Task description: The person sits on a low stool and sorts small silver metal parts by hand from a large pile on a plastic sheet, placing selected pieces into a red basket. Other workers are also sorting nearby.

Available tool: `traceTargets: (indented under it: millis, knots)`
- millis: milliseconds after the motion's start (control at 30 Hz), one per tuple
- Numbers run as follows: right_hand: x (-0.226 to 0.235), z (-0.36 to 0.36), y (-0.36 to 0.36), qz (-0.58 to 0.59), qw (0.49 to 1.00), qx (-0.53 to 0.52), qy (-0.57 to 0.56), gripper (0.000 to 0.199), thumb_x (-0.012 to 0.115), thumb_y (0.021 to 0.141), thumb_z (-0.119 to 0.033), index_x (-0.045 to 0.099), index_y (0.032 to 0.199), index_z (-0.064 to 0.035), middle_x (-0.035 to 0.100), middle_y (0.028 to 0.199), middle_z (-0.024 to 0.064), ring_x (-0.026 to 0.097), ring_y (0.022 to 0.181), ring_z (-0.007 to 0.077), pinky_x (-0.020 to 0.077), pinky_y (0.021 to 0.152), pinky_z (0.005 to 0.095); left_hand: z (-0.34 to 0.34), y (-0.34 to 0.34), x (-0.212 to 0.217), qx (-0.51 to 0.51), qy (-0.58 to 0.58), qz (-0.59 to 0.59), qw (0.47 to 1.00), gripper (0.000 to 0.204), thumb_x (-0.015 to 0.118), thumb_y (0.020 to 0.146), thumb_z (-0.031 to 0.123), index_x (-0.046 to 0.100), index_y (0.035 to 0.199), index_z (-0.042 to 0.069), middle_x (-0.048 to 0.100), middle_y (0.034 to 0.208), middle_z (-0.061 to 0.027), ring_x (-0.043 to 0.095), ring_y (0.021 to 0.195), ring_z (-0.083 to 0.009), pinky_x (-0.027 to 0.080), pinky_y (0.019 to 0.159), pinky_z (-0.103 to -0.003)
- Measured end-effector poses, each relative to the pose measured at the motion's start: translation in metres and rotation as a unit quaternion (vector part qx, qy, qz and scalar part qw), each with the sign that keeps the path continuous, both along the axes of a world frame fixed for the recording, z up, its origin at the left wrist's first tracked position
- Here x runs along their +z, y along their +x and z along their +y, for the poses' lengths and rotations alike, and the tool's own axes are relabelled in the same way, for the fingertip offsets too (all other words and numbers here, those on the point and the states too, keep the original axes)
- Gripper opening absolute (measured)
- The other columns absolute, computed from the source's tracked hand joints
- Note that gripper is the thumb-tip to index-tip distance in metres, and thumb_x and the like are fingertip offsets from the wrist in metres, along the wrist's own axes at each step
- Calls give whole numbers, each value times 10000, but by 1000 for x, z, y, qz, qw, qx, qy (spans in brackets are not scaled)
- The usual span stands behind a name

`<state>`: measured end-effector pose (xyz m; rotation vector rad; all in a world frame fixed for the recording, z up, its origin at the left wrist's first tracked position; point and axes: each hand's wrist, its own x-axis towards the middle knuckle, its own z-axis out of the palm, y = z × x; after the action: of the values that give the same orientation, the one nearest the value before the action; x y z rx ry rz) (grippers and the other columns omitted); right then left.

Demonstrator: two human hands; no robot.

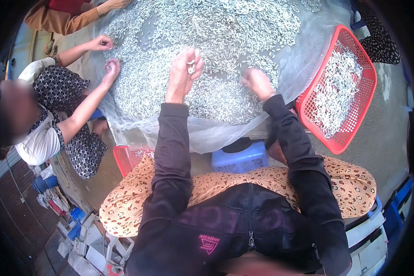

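Observation:
A broad layer of small pale oblong pieces (216, 41) covers a sheet of translucent mesh (202, 138) in front of me. Over its middle, my left hand (185, 73) is closed, fingers curled around a few white loop-shaped pieces (191, 67). To the right, my right hand (258, 83) hovers low over or touches the pale pieces near a thinner patch. Its fingers are curled and slightly blurred, so whatever they hold is hidden. A red perforated basket (371, 83) at the right contains a heap of white looped pieces (336, 87).
A person at the left reaches both hands (106, 71) onto the layer's edge; another's sleeve (64, 20) enters at the upper left. By my knees are a blue plastic crate (239, 158) and another red basket (129, 158). Patterned dark fabric (379, 39) shows beyond the right basket.

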<state>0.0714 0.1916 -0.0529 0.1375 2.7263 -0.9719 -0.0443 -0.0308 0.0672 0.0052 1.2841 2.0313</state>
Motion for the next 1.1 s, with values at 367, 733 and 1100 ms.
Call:
traceTargets:
  millis: [367,733,1100]
  knots:
    - [65,34,-22,-64,644,-204,-735,170,577,879,-181,486,779,-78,527,687,26,536,563,107,334,387,197,20,-44,-60,32,-349,222,910,282,663,793,225,546,966,35,617,877,-108,591,695,-219,466,570,-299]
    - [79,39,-26,-56,676,-208,-705,262,551,916,-199,576,1113,-29,585,792,-6,560,710,73,440,626,202,59,83,-113,-202,-557,421,687,259,507,896,304,497,1029,82,602,958,-215,608,805,-402,477,698,-500]
    - [42,36,-36,41,970,-193,-143,374,620,777,-176,567,1137,-91,653,920,140,623,840,261,467,785,348,-26,11,-64,-166,-497,420,741,254,607,833,304,680,881,66,635,803,-168,611,747,-320,466,670,-384]
